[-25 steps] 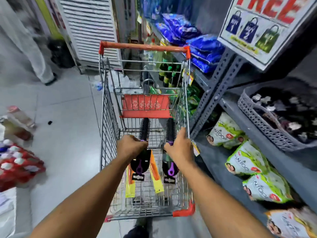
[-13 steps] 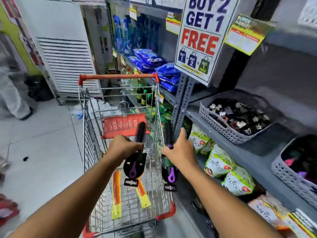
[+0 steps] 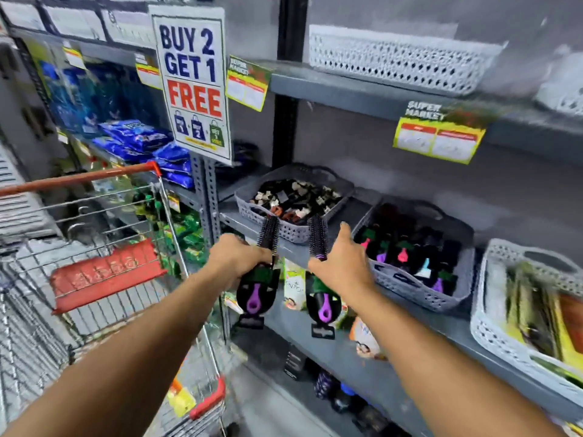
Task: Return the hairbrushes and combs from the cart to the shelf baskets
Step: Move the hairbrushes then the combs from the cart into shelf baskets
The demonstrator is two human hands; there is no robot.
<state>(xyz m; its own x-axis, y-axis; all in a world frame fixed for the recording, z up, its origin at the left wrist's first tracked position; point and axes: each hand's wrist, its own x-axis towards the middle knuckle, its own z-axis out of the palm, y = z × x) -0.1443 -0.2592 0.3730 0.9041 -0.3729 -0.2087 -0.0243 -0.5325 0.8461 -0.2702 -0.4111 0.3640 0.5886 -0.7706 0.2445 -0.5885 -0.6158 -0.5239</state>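
Observation:
My left hand (image 3: 235, 257) grips a round black hairbrush (image 3: 268, 233) with a purple handle on its black card. My right hand (image 3: 342, 266) holds a second round hairbrush (image 3: 318, 236) of the same kind. Both brushes hang in front of the grey shelf (image 3: 331, 348), bristles up. Just right of my right hand sits a dark grey basket (image 3: 410, 290) holding several similar carded brushes. The wire cart (image 3: 104, 272) stands at the left; a yellow-carded comb (image 3: 181, 400) lies in its near corner.
A grey basket of hair clips (image 3: 284, 233) sits behind the brushes. A light basket (image 3: 495, 335) with long yellow and orange packs stands at the right. A white basket (image 3: 397, 63) rests on the upper shelf. A "Buy 2 Get 1 Free" sign (image 3: 191, 83) hangs on the post.
Both hands have lifted the two brushes out of the cart and carried them right, up to the shelf. The view has swung right, bringing the shelf baskets into sight.

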